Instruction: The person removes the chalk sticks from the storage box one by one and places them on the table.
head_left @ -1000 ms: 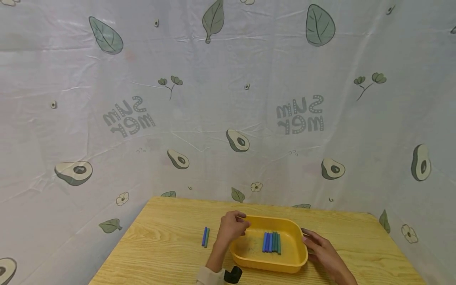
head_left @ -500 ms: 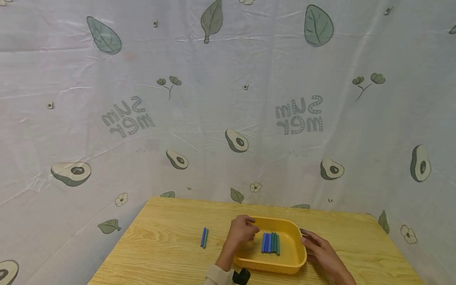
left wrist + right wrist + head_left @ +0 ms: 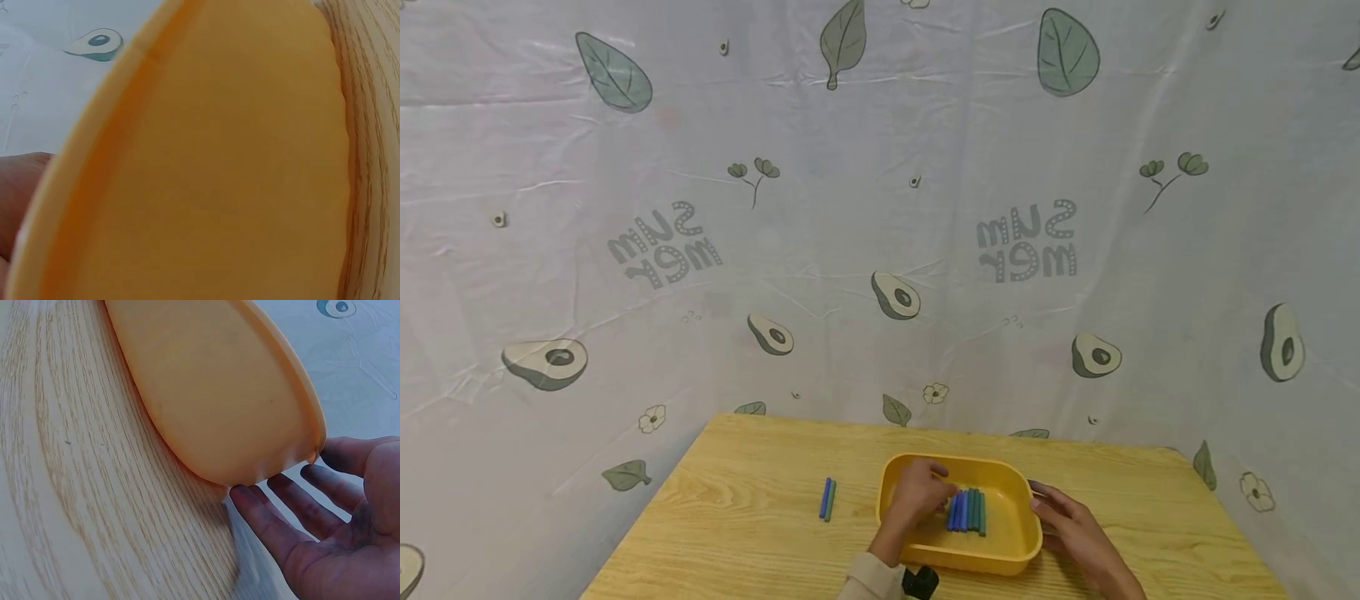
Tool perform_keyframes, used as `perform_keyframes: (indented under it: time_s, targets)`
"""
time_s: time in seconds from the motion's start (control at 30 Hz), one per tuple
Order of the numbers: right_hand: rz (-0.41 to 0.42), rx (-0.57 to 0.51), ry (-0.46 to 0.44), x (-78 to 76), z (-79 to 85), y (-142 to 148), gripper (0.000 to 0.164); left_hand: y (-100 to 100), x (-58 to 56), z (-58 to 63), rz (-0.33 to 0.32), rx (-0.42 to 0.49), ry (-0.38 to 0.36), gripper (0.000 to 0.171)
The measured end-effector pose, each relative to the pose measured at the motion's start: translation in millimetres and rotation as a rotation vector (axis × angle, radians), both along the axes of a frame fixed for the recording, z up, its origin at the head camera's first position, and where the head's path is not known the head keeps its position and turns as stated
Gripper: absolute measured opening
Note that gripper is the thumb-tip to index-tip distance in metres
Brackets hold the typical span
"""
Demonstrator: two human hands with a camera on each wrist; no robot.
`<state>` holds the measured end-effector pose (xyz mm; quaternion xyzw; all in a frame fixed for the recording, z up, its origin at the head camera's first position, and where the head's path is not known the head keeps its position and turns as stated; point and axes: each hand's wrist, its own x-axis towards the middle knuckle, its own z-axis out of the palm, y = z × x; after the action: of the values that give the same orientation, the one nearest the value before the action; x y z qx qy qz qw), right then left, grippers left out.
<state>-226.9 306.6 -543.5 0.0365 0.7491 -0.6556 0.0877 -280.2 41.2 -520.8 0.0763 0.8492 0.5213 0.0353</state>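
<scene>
My left hand [image 3: 919, 490] reaches down inside a yellow plastic tray [image 3: 1004, 564], its fingertips at the upper end of the leftmost blue stick in a row. Whether they pinch it is hidden. The row holds several chalk-like sticks, blue sticks [image 3: 958, 511] on the left and dark green sticks [image 3: 976, 512] on the right. My right hand [image 3: 1080, 533] holds the tray's right end, thumb at the rim and fingers against the outer wall. The right wrist view shows that hand [image 3: 337, 519] touching the tray [image 3: 219, 394]; in the left wrist view the tray's side wall [image 3: 219, 150] covers most of the left hand.
A blue stick [image 3: 824, 498] and a green stick [image 3: 830, 502] lie side by side on the wooden table [image 3: 760, 467], left of the tray. Behind the table hangs a pale curtain [image 3: 820, 233] printed with leaves and avocados.
My left hand has moved right and lower into the tray, from its left side to the left end of the stick row. The right hand stays at the tray's right end.
</scene>
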Motion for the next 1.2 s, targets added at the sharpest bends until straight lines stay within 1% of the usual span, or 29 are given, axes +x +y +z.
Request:
perform_keyframes:
  time_s: [0.17,0.2,0.33,0.4,0.5,0.57,0.6,0.77,0.87,0.9,0.93,1.0,1.1,1.2]
  targets:
    - [0.004,-0.003,-0.008,-0.5,0.1,-1.6,0.071,2.7,-0.7,-4.6,0.020,-0.104,0.073,0.031]
    - [0.010,-0.006,-0.012,-0.6,-0.2,-1.7,0.072,3.1,-0.3,-5.8,0.026,-0.130,0.079,0.030]
    - [0.022,-0.014,-0.023,-0.2,-2.3,-2.6,0.072,5.3,2.4,-10.4,0.036,-0.183,0.073,0.027]
    - [0.022,-0.013,-0.024,0.2,-3.0,-3.0,0.071,6.8,3.0,-12.1,0.039,-0.223,0.092,0.027]
    - [0.014,-0.010,-0.023,0.4,-3.1,-3.6,0.070,8.9,3.0,-13.4,0.039,-0.273,0.140,0.028]
    - [-0.007,-0.009,-0.026,0.0,-2.6,-4.3,0.069,9.5,1.8,-14.0,0.032,-0.288,0.163,0.026]
    - [-0.012,-0.008,-0.027,-0.1,-2.2,-4.6,0.069,9.6,1.3,-14.0,0.029,-0.287,0.163,0.026]
    - [-0.023,0.001,-0.028,-1.1,-1.5,-4.6,0.068,8.4,-3.7,-15.9,0.031,-0.267,0.128,0.022]
    - [-0.025,0.003,-0.028,-1.2,-1.7,-4.2,0.068,8.0,-5.3,-16.9,0.031,-0.244,0.106,0.011]
    - [-0.025,0.004,-0.027,-1.1,-1.7,-4.0,0.068,8.2,-5.0,-16.8,0.032,-0.233,0.101,0.010]
    - [-0.028,0.006,-0.025,-1.1,-1.4,-4.0,0.068,8.6,-5.1,-17.1,0.030,-0.226,0.095,0.015]
    - [-0.035,0.008,-0.019,-0.9,-0.9,-4.0,0.068,9.5,-4.6,-16.7,0.034,-0.214,0.091,0.030]
    - [-0.034,0.014,-0.010,-0.6,0.2,-3.9,0.069,11.2,-3.0,-16.1,0.044,-0.213,0.102,0.050]
    - [-0.027,0.017,-0.005,-0.5,1.1,-3.4,0.069,12.1,-1.7,-15.0,0.050,-0.211,0.117,0.059]
